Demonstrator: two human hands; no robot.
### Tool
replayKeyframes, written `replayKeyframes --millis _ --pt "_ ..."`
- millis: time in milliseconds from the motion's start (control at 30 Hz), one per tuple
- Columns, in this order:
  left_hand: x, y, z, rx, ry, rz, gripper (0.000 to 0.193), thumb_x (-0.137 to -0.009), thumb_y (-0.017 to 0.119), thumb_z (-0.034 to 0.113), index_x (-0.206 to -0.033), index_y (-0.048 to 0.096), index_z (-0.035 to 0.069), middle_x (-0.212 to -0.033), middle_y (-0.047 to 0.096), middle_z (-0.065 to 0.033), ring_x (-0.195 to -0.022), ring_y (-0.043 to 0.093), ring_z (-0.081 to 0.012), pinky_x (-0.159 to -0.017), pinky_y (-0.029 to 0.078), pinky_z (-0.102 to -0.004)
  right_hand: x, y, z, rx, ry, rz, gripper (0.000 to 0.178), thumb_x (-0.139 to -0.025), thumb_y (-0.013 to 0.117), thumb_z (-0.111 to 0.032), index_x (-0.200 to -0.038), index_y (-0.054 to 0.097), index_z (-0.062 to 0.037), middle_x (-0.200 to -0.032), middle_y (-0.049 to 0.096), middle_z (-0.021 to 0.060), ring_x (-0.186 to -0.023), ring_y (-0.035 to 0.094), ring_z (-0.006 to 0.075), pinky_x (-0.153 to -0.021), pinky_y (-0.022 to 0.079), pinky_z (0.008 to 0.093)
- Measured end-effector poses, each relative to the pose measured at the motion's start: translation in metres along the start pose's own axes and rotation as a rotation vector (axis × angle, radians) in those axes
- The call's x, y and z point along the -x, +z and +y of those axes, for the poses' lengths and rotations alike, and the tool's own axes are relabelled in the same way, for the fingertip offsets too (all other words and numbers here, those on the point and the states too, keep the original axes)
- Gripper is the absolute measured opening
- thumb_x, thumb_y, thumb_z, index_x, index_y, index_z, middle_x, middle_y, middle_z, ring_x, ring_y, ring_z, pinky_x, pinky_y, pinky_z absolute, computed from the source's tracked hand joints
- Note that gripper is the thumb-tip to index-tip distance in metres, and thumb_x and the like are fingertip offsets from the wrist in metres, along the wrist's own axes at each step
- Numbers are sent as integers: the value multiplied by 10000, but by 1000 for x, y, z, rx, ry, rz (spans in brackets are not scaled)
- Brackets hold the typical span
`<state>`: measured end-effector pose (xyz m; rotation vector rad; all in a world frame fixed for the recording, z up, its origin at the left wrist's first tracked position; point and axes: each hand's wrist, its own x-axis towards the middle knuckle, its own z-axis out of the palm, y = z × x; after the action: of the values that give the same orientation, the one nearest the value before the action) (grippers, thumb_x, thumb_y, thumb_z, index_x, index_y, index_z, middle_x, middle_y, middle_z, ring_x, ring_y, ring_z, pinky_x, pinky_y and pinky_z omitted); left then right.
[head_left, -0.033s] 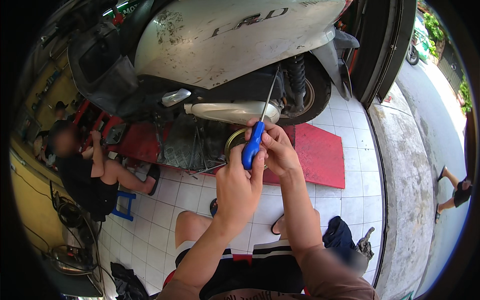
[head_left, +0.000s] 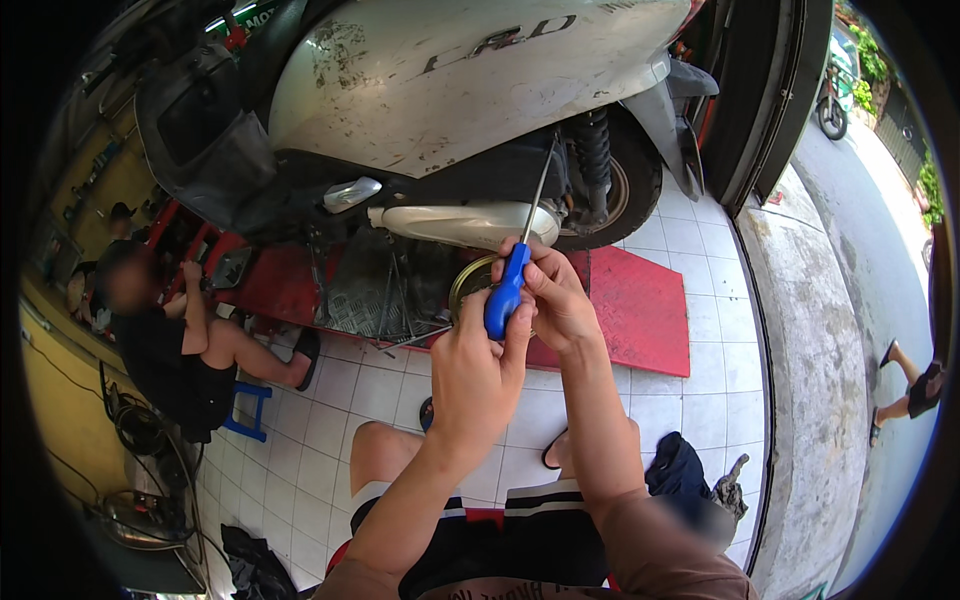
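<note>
A screwdriver (head_left: 508, 294) with a blue handle and a long metal shaft is held in both my hands. My left hand (head_left: 475, 355) pinches the butt end of the handle between thumb and fingers. Closed around the upper handle, near the shaft, is my right hand (head_left: 556, 300). The shaft slants up and away, its tip overlapping the black side cover (head_left: 480, 165) of a silver scooter (head_left: 450, 80); whether it touches cannot be told. Behind my left hand shows part of a round, gold-rimmed tin or dish (head_left: 463, 280).
The scooter stands over a red lift platform (head_left: 640, 310), with several long tools (head_left: 395, 290) on its metal plate. To the left, a person (head_left: 165, 330) in black sits on a blue stool (head_left: 248, 412). Dark cloths (head_left: 680, 468) lie on the tiled floor at right, near the doorway.
My hands and the screwdriver look unmoved. Out on the street, a motorbike shows further into view, and a person walking at the far right has shifted slightly.
</note>
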<state>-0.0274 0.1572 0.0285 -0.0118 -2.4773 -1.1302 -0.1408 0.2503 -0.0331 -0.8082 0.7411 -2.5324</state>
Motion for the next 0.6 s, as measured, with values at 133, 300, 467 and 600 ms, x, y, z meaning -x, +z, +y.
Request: replayKeyframes --millis 133,300,467,600 --pt "-4 8 11 11 242 253 230 -939 588 175 -1012 555 -40 -618 615 -115 -491 628 -197 -473 475 -288 1 -8 4 -127 11 0 418 -904 657 -280 -1137 532 44 -960 631 110 -580 481 44 -552 415 165" --pt "-2 7 1 -72 63 116 300 -971 532 247 -859 587 -25 -558 593 -106 -477 592 -177 -440 426 -299 0 4 3 -62 -28 36 405 -910 646 -266 -1138 529 47 -977 628 127 -579 504 34 -530 417 157" --pt "-24 -1 7 167 -19 -41 392 -970 506 302 -772 632 -12 -584 609 -142 -523 607 -320 -531 457 -409 7 -16 -10 -102 22 -51 368 -895 658 -280 -1067 542 23 -874 642 135 -524 483 25 -475 384 151" --pt "-90 27 -26 113 96 -38 353 -969 509 233 -756 599 -34 -517 533 -55 -488 531 -93 -456 390 -290 17 -31 -26 54 91 -33 349 -886 658 -299 -1015 561 11 -766 629 118 -462 446 34 -421 325 154"
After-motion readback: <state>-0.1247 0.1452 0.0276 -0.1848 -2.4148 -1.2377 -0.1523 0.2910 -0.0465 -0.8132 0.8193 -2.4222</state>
